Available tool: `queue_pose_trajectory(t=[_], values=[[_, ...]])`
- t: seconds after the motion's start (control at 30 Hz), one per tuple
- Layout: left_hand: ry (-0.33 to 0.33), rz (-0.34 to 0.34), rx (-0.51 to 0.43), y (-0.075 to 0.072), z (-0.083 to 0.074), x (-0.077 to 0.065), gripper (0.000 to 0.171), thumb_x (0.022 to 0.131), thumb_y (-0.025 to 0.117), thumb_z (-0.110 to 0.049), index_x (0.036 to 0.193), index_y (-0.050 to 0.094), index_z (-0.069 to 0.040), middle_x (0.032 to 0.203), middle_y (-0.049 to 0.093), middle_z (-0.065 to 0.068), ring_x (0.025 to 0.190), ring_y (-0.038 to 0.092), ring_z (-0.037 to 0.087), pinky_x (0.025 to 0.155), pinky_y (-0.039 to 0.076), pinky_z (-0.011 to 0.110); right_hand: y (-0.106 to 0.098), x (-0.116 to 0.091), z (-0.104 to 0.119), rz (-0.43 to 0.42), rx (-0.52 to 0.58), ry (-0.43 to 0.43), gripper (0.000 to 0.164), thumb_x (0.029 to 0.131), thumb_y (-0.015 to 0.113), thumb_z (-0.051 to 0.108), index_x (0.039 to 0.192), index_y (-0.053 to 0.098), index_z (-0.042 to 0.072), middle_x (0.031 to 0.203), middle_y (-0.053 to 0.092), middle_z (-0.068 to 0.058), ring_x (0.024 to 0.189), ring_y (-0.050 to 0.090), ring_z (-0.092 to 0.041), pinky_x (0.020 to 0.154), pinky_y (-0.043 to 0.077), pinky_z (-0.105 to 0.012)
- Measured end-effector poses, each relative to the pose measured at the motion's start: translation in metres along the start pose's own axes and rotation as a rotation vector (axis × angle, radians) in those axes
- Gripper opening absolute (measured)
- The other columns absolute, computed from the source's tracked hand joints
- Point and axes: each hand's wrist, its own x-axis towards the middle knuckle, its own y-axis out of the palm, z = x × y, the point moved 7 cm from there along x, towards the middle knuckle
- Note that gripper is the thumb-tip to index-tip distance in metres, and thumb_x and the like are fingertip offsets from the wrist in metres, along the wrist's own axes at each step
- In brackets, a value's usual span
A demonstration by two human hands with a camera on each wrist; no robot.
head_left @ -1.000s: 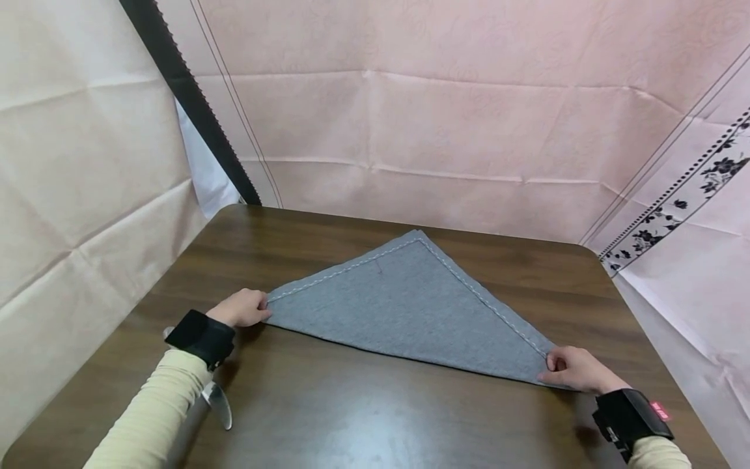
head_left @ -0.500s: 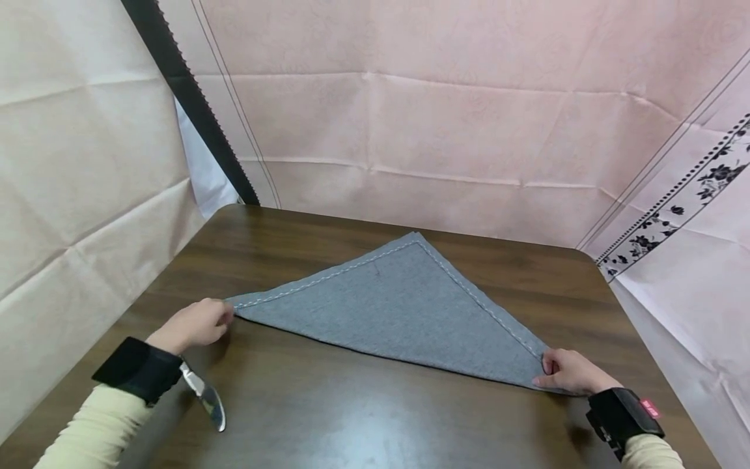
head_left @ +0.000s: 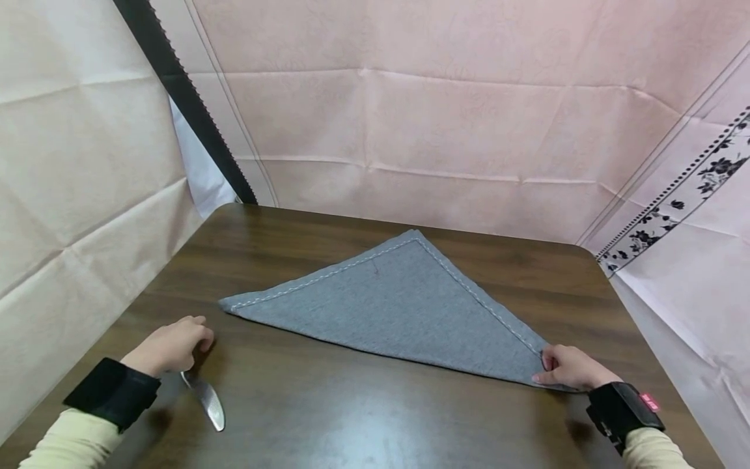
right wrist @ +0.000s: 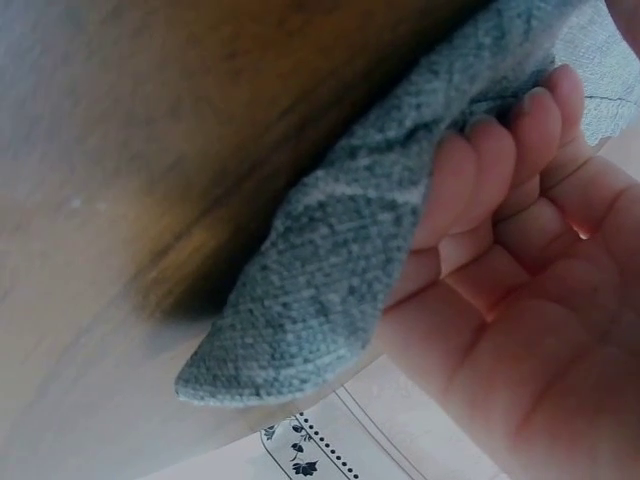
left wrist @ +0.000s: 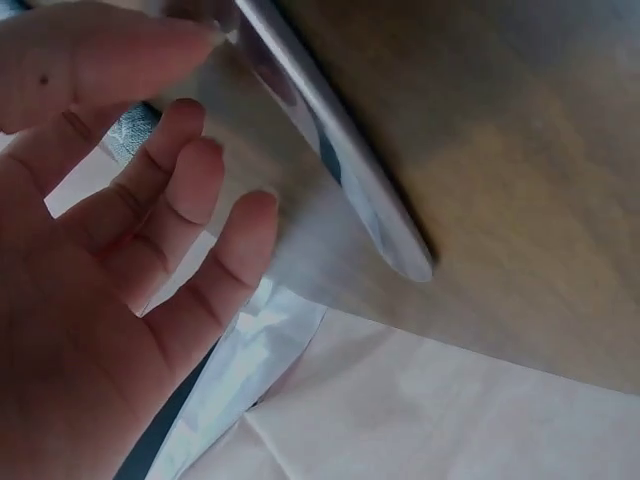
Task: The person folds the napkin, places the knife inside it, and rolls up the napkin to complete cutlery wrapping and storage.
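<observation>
Gray-blue cloth [head_left: 398, 306] is lying as a flat triangle at mid-frame, its peak pointing toward the far edge of the brown table [head_left: 328, 417]; pale dashed lines are running along its two upper sides. Right hand [head_left: 571, 368], lower right, is pinching the cloth's right corner, just as in the earlier frames; the wrist view is showing fingertips bearing on the folded fabric.

Left hand [head_left: 170, 346] is the change. A second ago it was gripping the cloth's left end; now it is hovering lower and farther left, apart from the fabric, fingers loosely bent, a gap showing between thumb and fingers, holding nothing. The left corner is now showing uncovered.

Metal knife [head_left: 206, 398] is lying lower left, just beside that hand, its blade showing more than before. Whether the thumb is touching it, cannot tell.
</observation>
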Motion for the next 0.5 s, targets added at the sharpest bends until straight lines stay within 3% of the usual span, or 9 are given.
queue_pose_trajectory(t=[0.1,0.37,0.5], values=[[0.018,-0.017,0.024,0.0006,0.0019,-0.0006,0.035,0.057,0.061,0.017,0.062,0.048,-0.016,0.068,0.036,-0.002,0.063,0.036,0.016,0.052,0.032,0.029,-0.0004,0.0020,0.0001,-0.009,0.001,-0.008,0.034,0.072,0.076,0.024,0.066,0.046,0.010,0.060,0.039,0.003,0.056,0.038,-0.013,0.052,0.029,-0.026],[-0.025,0.092,0.001,0.0082,0.0064,-0.0097,0.037,0.057,0.067,0.012,0.065,0.046,-0.017,0.074,0.040,-0.001,0.067,0.038,0.019,0.056,0.033,0.041,0.0023,0.0029,0.0003,0.002,0.011,-0.010,0.035,0.071,0.076,0.025,0.066,0.045,0.010,0.060,0.039,0.004,0.056,0.038,-0.012,0.052,0.029,-0.025],[-0.014,0.070,0.026,0.0067,0.0042,-0.0080,0.038,0.055,0.070,0.010,0.061,0.045,-0.018,0.070,0.037,-0.003,0.065,0.037,0.018,0.056,0.031,0.039,-0.0001,0.0002,-0.0010,-0.006,0.014,0.002,0.035,0.071,0.076,0.024,0.066,0.045,0.009,0.060,0.038,0.003,0.056,0.037,-0.012,0.052,0.029,-0.025]])
